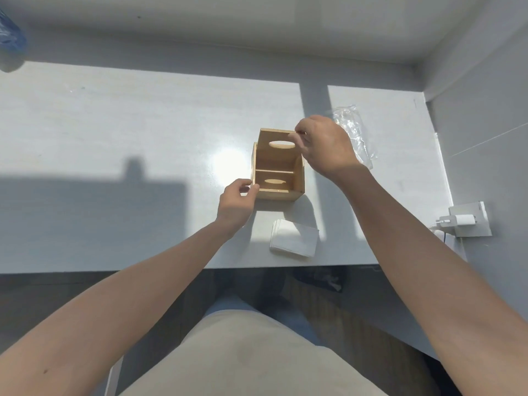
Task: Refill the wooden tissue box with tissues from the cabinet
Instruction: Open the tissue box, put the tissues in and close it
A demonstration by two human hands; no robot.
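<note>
The wooden tissue box [278, 192] stands on the white table [114, 132], open on top, with nothing visible inside. A wooden panel with an oval slot [274, 155] stands tilted up at the box's far side, and my right hand [323, 147] pinches its top right corner. My left hand [237, 201] grips the box's near left corner. A stack of white tissues [294, 238] lies flat on the table just in front of the box, near the table's front edge.
A crumpled clear plastic wrapper [354, 132] lies behind my right hand. A white charger plugged into a socket block [468, 220] sits at the table's right edge. A blue object [11, 38] shows at the far left. Walls close the back and right.
</note>
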